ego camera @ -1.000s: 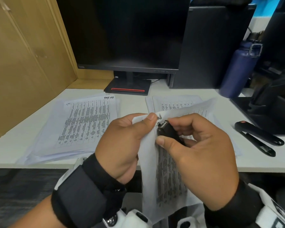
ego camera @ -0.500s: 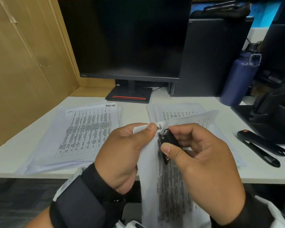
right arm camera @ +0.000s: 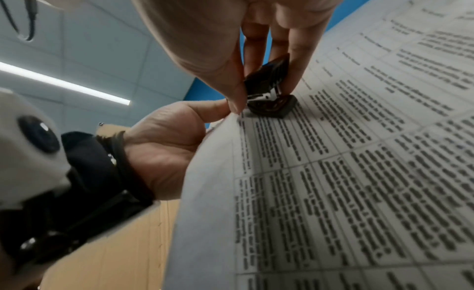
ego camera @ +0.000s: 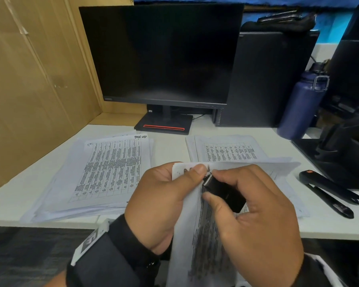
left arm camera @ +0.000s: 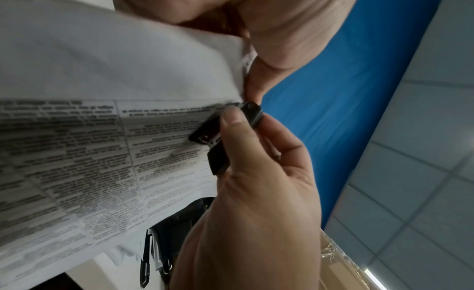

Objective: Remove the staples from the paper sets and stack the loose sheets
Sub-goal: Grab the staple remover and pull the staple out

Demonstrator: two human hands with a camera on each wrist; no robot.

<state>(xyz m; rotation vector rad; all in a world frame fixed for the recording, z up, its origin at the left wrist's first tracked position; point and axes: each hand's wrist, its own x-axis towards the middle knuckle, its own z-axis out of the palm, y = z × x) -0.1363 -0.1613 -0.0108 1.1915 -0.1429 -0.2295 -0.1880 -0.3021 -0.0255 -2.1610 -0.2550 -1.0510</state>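
Beyond my grip the counter [ego camera: 170, 146] carries two piles of printed sheets, the bigger left stack [ego camera: 104, 172] and the right stack [ego camera: 230, 152], well apart. In front of them my left hand [ego camera: 164, 206] pinches the top corner of a paper set [ego camera: 205, 241] held upright. My right hand [ego camera: 257, 220] squeezes a black staple remover [ego camera: 220, 187], its metal tip at that corner beside my left thumb.
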